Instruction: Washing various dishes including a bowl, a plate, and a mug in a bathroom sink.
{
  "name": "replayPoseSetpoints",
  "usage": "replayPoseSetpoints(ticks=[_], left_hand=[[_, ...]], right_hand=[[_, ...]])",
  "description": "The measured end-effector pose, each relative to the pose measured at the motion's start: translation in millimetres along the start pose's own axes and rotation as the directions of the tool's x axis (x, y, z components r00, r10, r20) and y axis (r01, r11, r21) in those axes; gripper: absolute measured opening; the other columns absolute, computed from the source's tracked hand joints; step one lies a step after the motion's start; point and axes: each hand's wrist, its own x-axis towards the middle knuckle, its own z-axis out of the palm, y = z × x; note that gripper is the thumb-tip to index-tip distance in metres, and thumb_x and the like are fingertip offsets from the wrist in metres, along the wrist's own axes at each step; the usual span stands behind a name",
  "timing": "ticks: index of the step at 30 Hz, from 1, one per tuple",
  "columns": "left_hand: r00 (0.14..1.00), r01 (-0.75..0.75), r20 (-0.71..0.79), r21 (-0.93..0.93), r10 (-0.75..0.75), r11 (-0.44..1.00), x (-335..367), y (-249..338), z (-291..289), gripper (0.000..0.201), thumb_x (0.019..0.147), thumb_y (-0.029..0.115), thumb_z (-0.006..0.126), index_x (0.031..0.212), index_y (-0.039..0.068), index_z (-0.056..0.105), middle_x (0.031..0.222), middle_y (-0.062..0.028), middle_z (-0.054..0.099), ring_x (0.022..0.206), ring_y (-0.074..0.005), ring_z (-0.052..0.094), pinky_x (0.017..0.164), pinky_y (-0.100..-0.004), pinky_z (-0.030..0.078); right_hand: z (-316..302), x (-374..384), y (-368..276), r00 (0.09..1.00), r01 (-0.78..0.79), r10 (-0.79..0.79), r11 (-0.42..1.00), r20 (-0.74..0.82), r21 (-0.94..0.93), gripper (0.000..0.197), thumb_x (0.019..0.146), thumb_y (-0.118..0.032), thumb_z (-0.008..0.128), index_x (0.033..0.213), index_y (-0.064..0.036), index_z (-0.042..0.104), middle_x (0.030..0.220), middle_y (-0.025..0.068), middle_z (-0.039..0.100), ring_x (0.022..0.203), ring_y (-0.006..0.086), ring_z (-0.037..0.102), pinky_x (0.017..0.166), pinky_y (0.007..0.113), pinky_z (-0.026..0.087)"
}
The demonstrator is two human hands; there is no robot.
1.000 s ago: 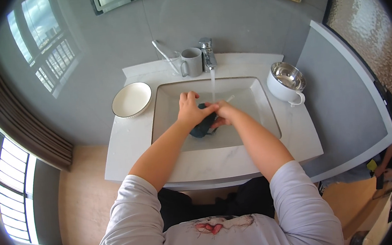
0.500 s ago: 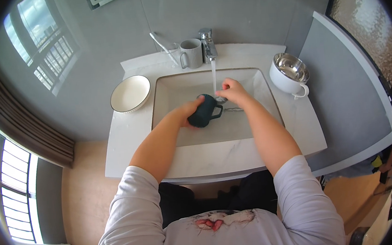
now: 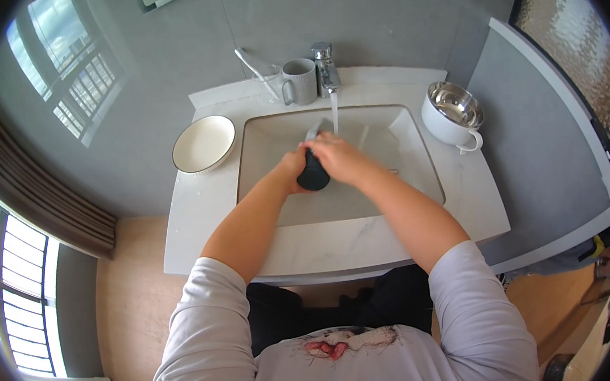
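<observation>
Over the sink basin (image 3: 258,151), my left hand (image 3: 293,168) is wrapped round a dark green mug (image 3: 314,177), which is tilted with its base toward me. My right hand (image 3: 335,157) is at the far, upper end of the mug, its fingers bent and partly hidden. A greyish, blurred thing (image 3: 316,128) sticks out beyond its fingers; its kind cannot be made out. Water (image 3: 335,115) runs from the chrome tap (image 3: 325,72) just beyond my right hand. The mug's handle and mouth are hidden.
Behind the basin stand a grey ribbed mug (image 3: 300,82) and a white toothbrush (image 3: 255,71) leaning in a clear cup. A cream bowl (image 3: 204,144) sits on the left counter. On the right is a white, steel-lined cup (image 3: 450,121) with a handle. A grey partition (image 3: 533,149) borders the counter.
My right hand has moved left from the running water to the mug, with the greyish thing. In my left hand the mug has turned, so its handle no longer shows.
</observation>
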Motion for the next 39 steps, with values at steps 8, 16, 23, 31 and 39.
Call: replayPoseSetpoints(ticks=[8, 16, 23, 31, 39], left_hand=[[0.997, -0.063, 0.036, -0.238, 0.073, 0.969, 1.6, 8.1, -10.2, 0.048, 0.096, 0.047, 0.047, 0.129, 0.012, 0.050, 0.118, -0.0123, 0.061, 0.106, -0.0308, 0.063, 0.091, -0.0588, 0.047], [0.930, -0.079, 0.305, -0.377, 0.204, 0.923, 0.8, 6.8, -12.6, 0.057, 0.096, 0.052, 0.048, 0.132, 0.007, 0.046, 0.123, -0.0180, 0.057, 0.108, -0.0386, 0.060, 0.093, -0.0582, 0.047], [0.992, -0.106, 0.022, -0.419, 0.127, 0.902, 17.1, 6.9, -39.9, 0.057, 0.100, 0.057, 0.028, 0.133, 0.014, 0.047, 0.125, -0.0155, 0.058, 0.112, -0.0353, 0.059, 0.092, -0.0606, 0.046], [0.945, -0.096, 0.315, -0.006, 0.092, 0.995, 12.8, 14.3, 21.1, 0.071, 0.076, 0.074, 0.061, 0.126, 0.024, 0.056, 0.115, -0.0068, 0.067, 0.106, -0.0299, 0.061, 0.088, -0.0641, 0.040], [0.971, -0.058, 0.220, -0.164, 0.094, 0.985, 1.0, 11.7, -15.5, 0.077, 0.077, 0.075, 0.054, 0.134, 0.024, 0.052, 0.132, -0.0073, 0.058, 0.124, -0.0303, 0.051, 0.101, -0.0663, 0.027]], right_hand=[[7.8, 5.0, 11.2, 0.986, 0.007, -0.002, 1.000, -0.168, 0.028, 0.041, 0.094, -0.010, 0.052, 0.134, -0.0025, 0.050, 0.125, 0.0219, 0.058, 0.121, 0.0379, 0.051, 0.103, 0.042, 0.041], [1.9, 1.8, 30.1, 0.832, -0.394, 0.545, 0.457, 0.099, 0.798, 0.049, 0.102, -0.018, 0.045, 0.148, -0.0098, 0.035, 0.149, 0.0100, 0.040, 0.135, 0.0217, 0.038, 0.110, 0.031, 0.030], [13.1, -1.7, -8.0, 0.924, -0.383, 0.336, 0.805, 0.186, 0.453, 0.050, 0.097, -0.021, 0.051, 0.143, -0.0051, 0.041, 0.135, 0.0249, 0.052, 0.122, 0.0358, 0.053, 0.102, 0.036, 0.041], [17.9, -3.9, 87.2, 0.848, -0.386, 0.519, 0.743, -0.108, 0.547, 0.029, 0.099, -0.020, 0.048, 0.118, 0.0008, 0.056, 0.105, 0.0212, 0.064, 0.095, 0.0334, 0.063, 0.086, 0.043, 0.049], [42.3, 9.0, 14.9, 0.902, -0.378, 0.432, 0.788, 0.001, 0.486, 0.060, 0.098, -0.035, 0.046, 0.141, 0.0065, 0.036, 0.139, 0.0268, 0.046, 0.132, 0.0349, 0.045, 0.108, 0.039, 0.035]])
